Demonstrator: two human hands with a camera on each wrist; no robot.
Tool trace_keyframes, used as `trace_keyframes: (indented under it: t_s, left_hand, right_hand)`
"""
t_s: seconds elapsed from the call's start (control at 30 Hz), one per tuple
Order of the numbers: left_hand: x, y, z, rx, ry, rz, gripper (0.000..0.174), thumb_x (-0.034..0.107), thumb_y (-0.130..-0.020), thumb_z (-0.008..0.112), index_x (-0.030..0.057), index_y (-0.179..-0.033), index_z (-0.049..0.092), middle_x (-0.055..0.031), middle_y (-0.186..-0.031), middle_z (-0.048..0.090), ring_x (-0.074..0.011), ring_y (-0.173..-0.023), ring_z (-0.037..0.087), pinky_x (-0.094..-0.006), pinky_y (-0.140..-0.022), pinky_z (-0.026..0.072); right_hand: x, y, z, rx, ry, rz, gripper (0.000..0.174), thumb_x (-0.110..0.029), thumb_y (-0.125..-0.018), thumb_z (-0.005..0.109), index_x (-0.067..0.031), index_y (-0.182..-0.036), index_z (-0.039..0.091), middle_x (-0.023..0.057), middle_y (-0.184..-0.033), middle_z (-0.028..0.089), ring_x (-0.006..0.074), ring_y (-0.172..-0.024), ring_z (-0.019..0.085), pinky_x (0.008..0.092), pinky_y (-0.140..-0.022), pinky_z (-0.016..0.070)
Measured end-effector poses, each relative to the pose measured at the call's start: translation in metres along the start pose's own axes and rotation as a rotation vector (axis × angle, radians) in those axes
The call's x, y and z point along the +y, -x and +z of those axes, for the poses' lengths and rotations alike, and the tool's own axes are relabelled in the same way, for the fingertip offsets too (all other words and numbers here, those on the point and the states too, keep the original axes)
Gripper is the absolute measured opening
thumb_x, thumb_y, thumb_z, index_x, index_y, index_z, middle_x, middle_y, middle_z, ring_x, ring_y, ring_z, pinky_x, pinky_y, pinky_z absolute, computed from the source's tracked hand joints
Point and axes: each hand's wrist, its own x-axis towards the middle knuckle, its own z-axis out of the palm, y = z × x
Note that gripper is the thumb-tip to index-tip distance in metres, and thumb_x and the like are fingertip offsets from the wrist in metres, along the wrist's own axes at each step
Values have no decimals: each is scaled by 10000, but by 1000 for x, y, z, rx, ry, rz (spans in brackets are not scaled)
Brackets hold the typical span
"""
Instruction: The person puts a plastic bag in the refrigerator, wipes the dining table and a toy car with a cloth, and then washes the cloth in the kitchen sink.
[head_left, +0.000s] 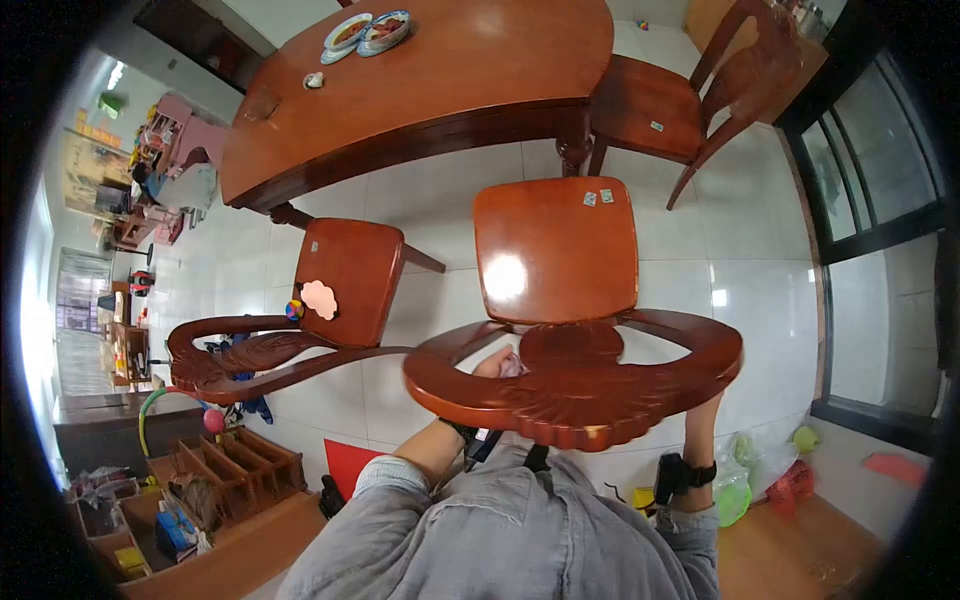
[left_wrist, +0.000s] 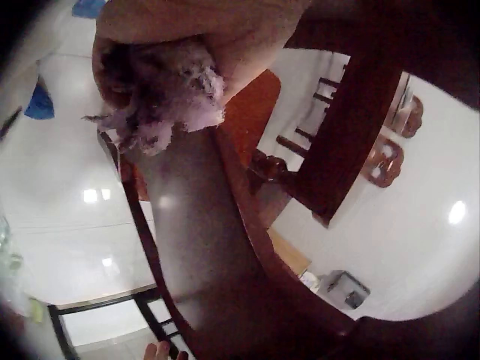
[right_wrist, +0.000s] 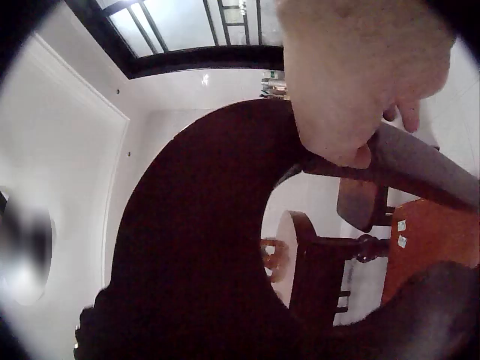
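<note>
A wooden chair (head_left: 556, 250) stands in front of the person, its carved backrest (head_left: 570, 400) nearest the body. Behind the backrest's left side, the left hand (head_left: 492, 364) grips a crumpled pinkish-purple cloth (head_left: 514, 366). The left wrist view shows this cloth (left_wrist: 176, 97) bunched under the left hand (left_wrist: 202, 30), against the dark wooden frame (left_wrist: 199, 217). In the right wrist view the right hand (right_wrist: 360, 82) curls its fingers round the backrest's side rail (right_wrist: 420, 161). The head view hides that hand behind the wood; only its forearm (head_left: 703, 425) shows.
A second chair (head_left: 350, 270) with a colourful ball (head_left: 294, 310) stands left, a third (head_left: 650, 110) at the back right. The round-edged table (head_left: 450, 60) holds two dishes. Wooden shelving (head_left: 230, 470) is lower left; plastic bags (head_left: 735, 490) lie lower right, near a dark-framed glass door (head_left: 870, 240).
</note>
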Motion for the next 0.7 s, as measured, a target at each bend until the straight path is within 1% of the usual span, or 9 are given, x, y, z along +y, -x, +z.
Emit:
trace_keyframes:
  t_s: [0.07,0.17,0.2,0.27,0.3,0.33,0.43,0.5,0.7]
  left_hand:
    - [12,0,-38,20,-183,-16,253,287,-856,487,62,-752,541,-93,-684,610,-205,-518,569,-343,-519,503]
    - [55,-1,-112,72,-382,-49,196,244,-838,492,58,-784,524,-129,-712,602,-226,-533,575,-365,-540,515]
    - [73,-1,-147,86,-379,-74,179,230,-832,493,57,-795,518,-141,-722,599,-233,-538,577,-373,-547,519]
    - [89,19,-152,132,-325,-39,83,102,-767,542,49,-819,505,-157,-712,592,-241,-544,587,-345,-481,513]
    - [106,24,-192,162,-354,20,81,71,-761,546,48,-828,506,-153,-705,588,-240,-548,591,-340,-471,512]
    - [113,35,-192,116,-381,17,34,89,-794,523,62,-794,542,-100,-661,583,-195,-495,558,-289,-407,451]
    - [133,83,-211,216,-607,93,87,41,-738,584,54,-816,547,-67,-699,584,-187,-549,593,-283,-444,465]
    - [146,113,-228,209,-657,99,96,16,-737,584,45,-822,554,-58,-714,583,-144,-567,565,-254,-468,450]
    - [146,180,-332,73,-418,95,145,106,-819,539,-8,-907,519,-158,-811,586,-236,-664,593,-332,-541,497]
  right_hand:
    - [23,24,-16,30,-135,51,336,-118,-865,499,-21,-1184,456,68,-1087,510,163,-982,504,279,-813,430]
    - [50,82,33,145,-513,186,287,-84,-838,523,0,-1112,514,66,-978,561,159,-947,524,271,-787,431]
    - [58,113,65,173,-491,192,287,-84,-838,523,0,-1112,514,66,-978,561,159,-947,524,271,-787,431]
    - [54,137,79,-74,-1,218,208,-43,-811,530,19,-1007,564,62,-829,580,151,-889,543,255,-768,429]
    - [71,168,130,-219,95,206,186,-15,-796,526,23,-971,575,72,-804,587,146,-862,547,251,-755,430]
    - [73,174,132,-249,33,223,232,-9,-773,545,8,-1002,573,66,-899,584,132,-815,530,249,-740,436]
    - [-2,211,220,-345,196,131,251,-75,-767,604,-25,-1012,574,160,-964,598,275,-858,593,323,-745,465]
    - [-69,231,268,-559,371,-239,285,-118,-761,600,-24,-1026,549,176,-997,585,343,-917,554,396,-783,443]
    - [-93,265,326,-806,368,-381,312,-155,-781,559,-30,-1064,528,165,-1075,557,326,-1017,515,399,-844,420]
